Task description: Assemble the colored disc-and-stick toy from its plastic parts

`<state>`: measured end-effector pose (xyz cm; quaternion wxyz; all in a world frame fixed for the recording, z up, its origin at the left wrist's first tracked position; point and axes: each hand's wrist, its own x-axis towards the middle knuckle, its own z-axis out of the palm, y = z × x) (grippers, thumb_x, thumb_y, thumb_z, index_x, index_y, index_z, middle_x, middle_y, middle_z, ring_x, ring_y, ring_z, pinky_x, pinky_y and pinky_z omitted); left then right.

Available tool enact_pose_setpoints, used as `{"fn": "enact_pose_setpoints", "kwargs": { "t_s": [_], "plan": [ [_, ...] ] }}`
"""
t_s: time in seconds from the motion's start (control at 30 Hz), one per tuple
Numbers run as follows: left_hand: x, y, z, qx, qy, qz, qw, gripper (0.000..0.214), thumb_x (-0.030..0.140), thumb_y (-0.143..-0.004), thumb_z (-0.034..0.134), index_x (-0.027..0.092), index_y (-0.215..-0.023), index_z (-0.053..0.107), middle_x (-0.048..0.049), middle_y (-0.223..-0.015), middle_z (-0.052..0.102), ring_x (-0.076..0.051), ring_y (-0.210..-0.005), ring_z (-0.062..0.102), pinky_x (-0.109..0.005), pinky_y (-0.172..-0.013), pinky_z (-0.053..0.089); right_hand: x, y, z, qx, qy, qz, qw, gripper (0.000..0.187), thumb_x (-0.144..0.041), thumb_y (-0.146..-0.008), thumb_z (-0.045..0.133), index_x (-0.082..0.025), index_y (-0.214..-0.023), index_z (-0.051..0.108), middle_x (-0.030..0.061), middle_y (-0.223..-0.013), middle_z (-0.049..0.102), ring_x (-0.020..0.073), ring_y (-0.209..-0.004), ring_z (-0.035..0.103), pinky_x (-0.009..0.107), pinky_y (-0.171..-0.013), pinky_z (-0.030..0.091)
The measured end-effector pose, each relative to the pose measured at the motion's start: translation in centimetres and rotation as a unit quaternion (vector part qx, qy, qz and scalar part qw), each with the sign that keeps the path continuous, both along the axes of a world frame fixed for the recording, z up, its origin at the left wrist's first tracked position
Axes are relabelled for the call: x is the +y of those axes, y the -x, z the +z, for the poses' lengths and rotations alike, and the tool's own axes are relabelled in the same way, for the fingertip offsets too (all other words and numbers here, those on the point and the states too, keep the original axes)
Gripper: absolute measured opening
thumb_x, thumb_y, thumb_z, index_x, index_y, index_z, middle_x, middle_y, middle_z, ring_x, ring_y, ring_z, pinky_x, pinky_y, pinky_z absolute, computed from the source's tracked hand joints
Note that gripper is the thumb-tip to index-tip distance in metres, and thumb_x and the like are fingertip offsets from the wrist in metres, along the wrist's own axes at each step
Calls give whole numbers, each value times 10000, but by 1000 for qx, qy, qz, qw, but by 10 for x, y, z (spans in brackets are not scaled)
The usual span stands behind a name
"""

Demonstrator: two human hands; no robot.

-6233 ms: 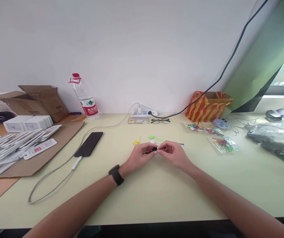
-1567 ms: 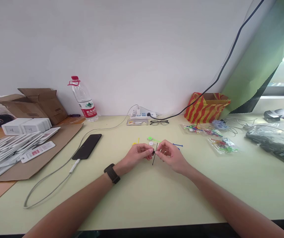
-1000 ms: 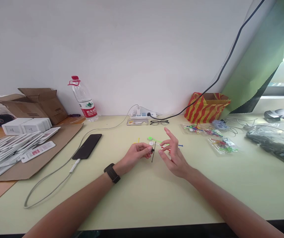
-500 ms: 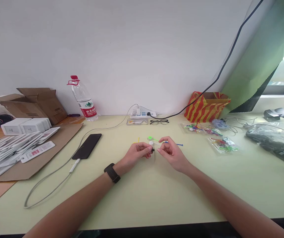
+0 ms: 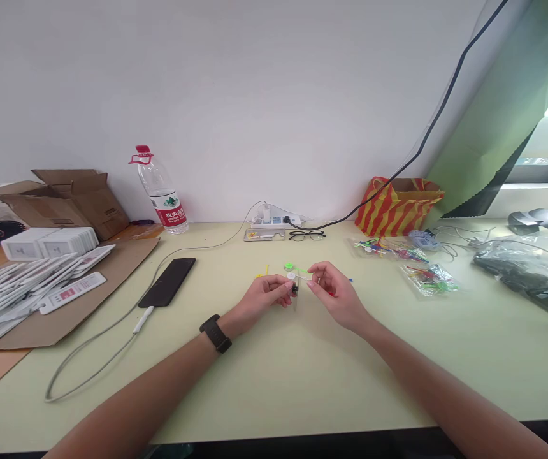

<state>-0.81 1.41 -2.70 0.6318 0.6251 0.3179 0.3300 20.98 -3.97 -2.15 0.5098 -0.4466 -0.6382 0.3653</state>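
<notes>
In the head view, the left hand (image 5: 265, 294) has tight grip on a black toy (image 5: 295, 289), well inside the bench's (image 5: 264, 382) front edge; the right hand (image 5: 336, 298) is half curled, its hold unclear. The toy seems already joined; the green piece (image 5: 288, 266) behind perhaps remains.

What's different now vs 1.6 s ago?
Right hand let go of the black piece and moved slightly right, now apart from it. The piece's thin bar, sharp then, is now a faint blur. Unchanged: left hand pinching the piece; phone, bottle and glasses in place.
</notes>
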Motion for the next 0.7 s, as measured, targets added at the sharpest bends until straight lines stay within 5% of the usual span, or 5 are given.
{"fn": "enact_pose_setpoints", "kwargs": {
  "t_s": [0.43, 0.7],
  "plan": [
    [4, 3, 1, -68, 98, 6, 993, 402, 494, -937, 730, 155, -1153, 750, -162, -1206, 742, -136, -795, 661, -266, -755, 508, 3, -5, -2, 45, 16, -27, 999, 367, -590, -994, 541, -256, -1144, 568, 4, -855, 537, 161, -678, 503, 302, -618, 429],
    [5, 2, 3, -138, 164, 42, 976, 304, 319, -953, 755, 157, -1211, 751, -134, -1297, 740, -160, -1079, 726, -281, -1069, 512, 5, -6, -2, 55, 32, -29, 998, 367, -592, -980, 552, -258, -1130, 579, 4, -845, 551, 158, -647, 468, 300, -587, 403]
  ]
}}
